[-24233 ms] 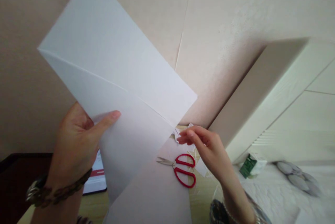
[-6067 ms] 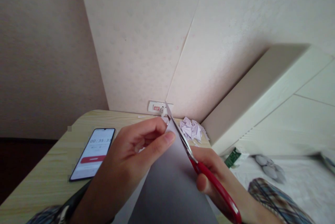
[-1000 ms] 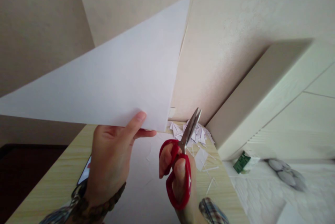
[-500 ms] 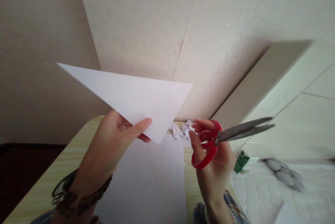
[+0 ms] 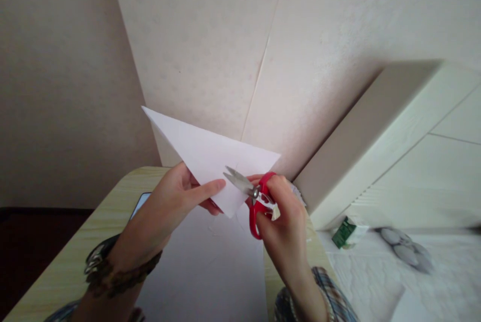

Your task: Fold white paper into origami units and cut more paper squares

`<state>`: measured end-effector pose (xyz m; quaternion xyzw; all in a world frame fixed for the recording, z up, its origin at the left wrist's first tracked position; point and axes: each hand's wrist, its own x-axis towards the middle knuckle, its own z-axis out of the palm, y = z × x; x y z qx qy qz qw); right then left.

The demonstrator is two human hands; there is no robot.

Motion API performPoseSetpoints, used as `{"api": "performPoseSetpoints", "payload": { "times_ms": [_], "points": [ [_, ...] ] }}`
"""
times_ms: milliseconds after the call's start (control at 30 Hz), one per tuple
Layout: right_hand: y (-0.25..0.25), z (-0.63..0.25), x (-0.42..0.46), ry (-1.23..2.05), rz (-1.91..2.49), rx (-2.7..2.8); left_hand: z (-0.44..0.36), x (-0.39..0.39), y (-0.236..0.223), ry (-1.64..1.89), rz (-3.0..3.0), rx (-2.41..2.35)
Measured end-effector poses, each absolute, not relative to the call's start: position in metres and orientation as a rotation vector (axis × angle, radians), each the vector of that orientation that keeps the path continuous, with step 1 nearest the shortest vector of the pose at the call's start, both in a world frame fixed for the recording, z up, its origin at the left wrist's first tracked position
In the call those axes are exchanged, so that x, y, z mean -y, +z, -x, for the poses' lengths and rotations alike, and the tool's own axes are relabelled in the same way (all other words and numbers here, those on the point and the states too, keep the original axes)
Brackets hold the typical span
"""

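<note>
A white paper triangle (image 5: 203,149) is raised above the table, its long point toward the upper left. My left hand (image 5: 188,191) pinches its lower edge, thumb on top and fingers beneath. In my right hand (image 5: 285,206) are red-handled scissors (image 5: 240,181), with fingers through the loops. The blades are slightly parted and lie in front of the paper's right part, pointing left toward my left thumb. Whether they touch the paper I cannot tell. Below both hands lies a large white sheet (image 5: 210,272) with thin paper slivers on it.
The wooden table (image 5: 82,242) ends at the wall behind. A phone (image 5: 141,204) shows partly behind my left forearm. At the back right, folded paper pieces (image 5: 296,192) are mostly hidden by my right hand. A green and white box (image 5: 347,231) and a grey petal-shaped thing (image 5: 406,249) lie on the white bedding.
The scissors have swung from pointing right to pointing left and come over the paper. My left hand has brought the paper triangle slightly lower and to the right, tilting it.
</note>
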<state>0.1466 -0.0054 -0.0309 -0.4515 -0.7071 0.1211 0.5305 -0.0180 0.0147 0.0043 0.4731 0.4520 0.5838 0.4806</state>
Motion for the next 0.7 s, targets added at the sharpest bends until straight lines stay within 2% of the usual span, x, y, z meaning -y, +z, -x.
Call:
{"api": "performPoseSetpoints", "payload": {
  "times_ms": [100,200,300,400,500,700],
  "points": [
    [-0.029,-0.15,0.003,0.314,1.138,1.624,0.023,-0.016,0.002,1.254,-1.233,-1.058],
    [-0.021,-0.157,0.001,0.373,1.201,1.574,0.035,-0.013,0.003,1.23,-1.286,-1.08],
    [-0.012,-0.165,-0.001,0.495,1.229,1.574,0.046,-0.003,0.005,1.437,-1.354,-1.236],
    [-0.006,-0.169,0.001,0.617,1.22,1.599,0.044,0.005,0.005,1.705,-1.777,-1.551],
    [-0.003,-0.168,0.005,0.726,1.2,1.602,0.035,0.006,0.002,1.628,-2.088,-1.419],
    [0.001,-0.164,0.013,0.861,1.154,1.575,0.021,0.005,-0.001,1.519,-1.946,-1.29]
  ]
}}
